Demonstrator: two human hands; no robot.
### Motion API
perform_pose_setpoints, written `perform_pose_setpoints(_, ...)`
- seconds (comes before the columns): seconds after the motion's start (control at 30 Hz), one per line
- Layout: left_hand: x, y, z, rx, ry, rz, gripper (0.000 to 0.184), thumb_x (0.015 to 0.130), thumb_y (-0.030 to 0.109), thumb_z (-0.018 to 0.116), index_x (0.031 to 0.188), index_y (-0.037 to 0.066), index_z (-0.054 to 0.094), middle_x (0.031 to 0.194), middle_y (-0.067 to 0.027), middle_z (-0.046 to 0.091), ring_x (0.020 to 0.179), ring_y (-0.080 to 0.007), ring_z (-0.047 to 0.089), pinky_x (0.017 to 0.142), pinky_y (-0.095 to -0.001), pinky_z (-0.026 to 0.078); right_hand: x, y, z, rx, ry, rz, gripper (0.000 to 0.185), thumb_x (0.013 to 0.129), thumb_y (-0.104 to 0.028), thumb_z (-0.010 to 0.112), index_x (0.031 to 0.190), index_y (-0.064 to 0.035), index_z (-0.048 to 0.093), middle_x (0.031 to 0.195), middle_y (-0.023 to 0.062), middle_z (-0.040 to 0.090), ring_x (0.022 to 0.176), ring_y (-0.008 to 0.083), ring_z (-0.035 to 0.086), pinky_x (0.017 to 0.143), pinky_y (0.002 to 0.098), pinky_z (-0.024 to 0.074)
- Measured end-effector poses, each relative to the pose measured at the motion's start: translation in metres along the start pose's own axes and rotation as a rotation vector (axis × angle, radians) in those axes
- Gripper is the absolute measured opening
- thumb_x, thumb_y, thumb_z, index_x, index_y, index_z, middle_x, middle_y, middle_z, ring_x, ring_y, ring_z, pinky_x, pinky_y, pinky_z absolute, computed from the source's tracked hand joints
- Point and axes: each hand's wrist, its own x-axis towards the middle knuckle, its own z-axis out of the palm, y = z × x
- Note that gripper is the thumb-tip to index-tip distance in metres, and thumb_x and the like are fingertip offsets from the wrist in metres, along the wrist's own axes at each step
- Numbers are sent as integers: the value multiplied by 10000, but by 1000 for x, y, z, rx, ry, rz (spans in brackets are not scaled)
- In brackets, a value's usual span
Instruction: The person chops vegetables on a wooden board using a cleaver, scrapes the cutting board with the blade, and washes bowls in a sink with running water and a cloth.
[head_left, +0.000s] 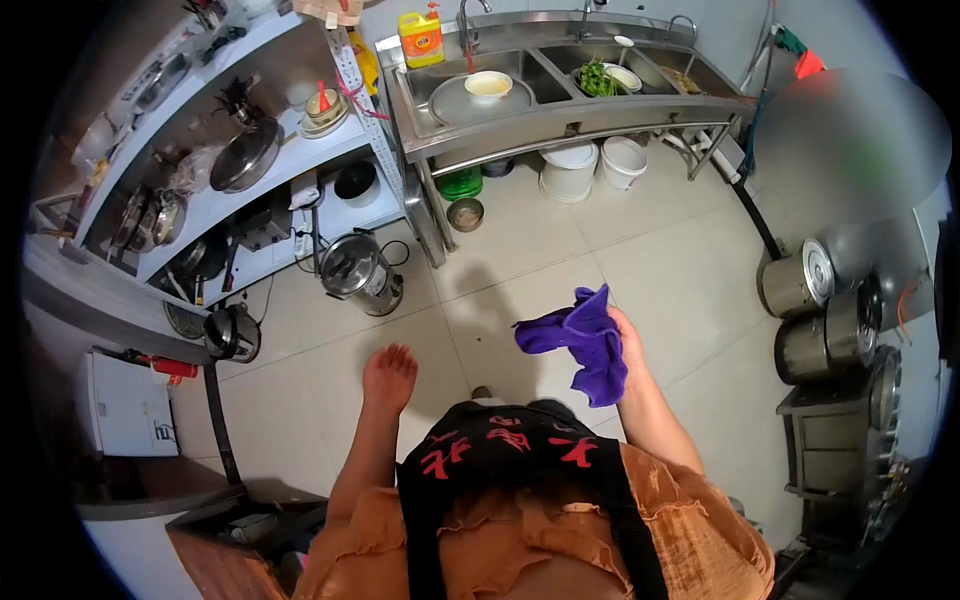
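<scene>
A purple cloth (588,345) hangs crumpled from my right hand (627,342), which grips it in front of my body above the floor. The cloth covers most of those fingers. My left hand (390,376) is held out over the tiles with its fingers apart and nothing in it. Nearest to that hand is a steel pot with a lid (358,272), standing on the floor beyond it.
A steel sink unit (590,125) runs along the far wall, holding a bowl (489,86) and green leaves (600,80). White buckets (568,172) stand beneath. Shelves with pans (247,155) are on the left, large metal pots (797,280) on the right.
</scene>
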Motion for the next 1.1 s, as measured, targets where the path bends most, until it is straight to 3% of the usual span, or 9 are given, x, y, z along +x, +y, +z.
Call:
perform_pose_setpoints(0.23,197,-19,201,130,-242,-200,255,876,252,498,937,24,594,949,-117,622,883,-241,587,818,-364,482,138,-112,-13,-37,101,-193,471,908,-344,399,1285,-65,444,1132,124,582,911,248,602,706,348,512)
perform_pose_setpoints(0.33,261,-25,247,78,-238,-193,277,893,253,470,974,20,595,972,-112,627,899,-245,599,826,-366,485,222,-172,-27,-104,-32,-128,464,911,-329,393,1285,-60,444,1134,133,581,927,254,601,713,361,513)
perform_pose_setpoints(0.37,280,-24,265,66,-206,-182,281,894,254,466,989,20,589,989,-112,626,910,-248,601,832,-368,487,251,-188,-13,-76,119,-140,457,914,-329,394,1277,-58,450,1107,130,592,894,259,614,705,358,517)
perform_pose_setpoints(0.47,325,-10,306,40,-194,-141,348,906,289,432,1077,17,564,1062,-127,610,1012,-272,576,909,-393,453,335,-248,17,-134,-65,-40,452,917,-321,411,1265,-35,448,1079,146,599,854,266,627,694,352,524)
perform_pose_setpoints(0.57,374,13,334,9,-228,-68,415,911,334,400,1155,27,538,1156,-154,568,1137,-298,507,975,-422,398,433,-291,67,-421,-113,-102,386,930,-239,428,1233,0,444,1046,171,603,831,248,632,684,338,528)
perform_pose_setpoints(0.8,500,67,421,25,-176,2,427,912,346,418,1215,49,470,1274,-162,457,1201,-317,422,1005,-473,351,672,-303,95,-1188,-283,-187,221,885,-148,530,1068,-29,570,922,39,618,796,112,566,726,249,465)
perform_pose_setpoints(0.87,563,71,437,70,-121,-34,391,897,349,461,1183,83,484,1284,-118,450,1182,-288,427,1005,-487,324,725,-288,85,-1377,-403,-232,200,856,-85,539,1048,-47,581,931,51,611,885,145,558,820,279,441)
perform_pose_setpoints(0.93,617,60,447,96,31,-77,387,890,349,472,1173,86,492,1295,-105,436,1196,-282,407,1009,-493,314,774,-272,66,-1742,-568,-370,262,769,-73,558,1028,-63,603,1039,113,609,1000,267,564,890,371,431)
perform_pose_setpoints(1.1,721,23,421,244,311,-159,734,859,398,505,1439,154,126,1509,-63,-4,1361,-345,109,1039,-599,175,838,-223,-2,-2379,-617,-81,349,829,-246,544,1173,-206,586,1348,42,426,1239,276,378,930,466,382)
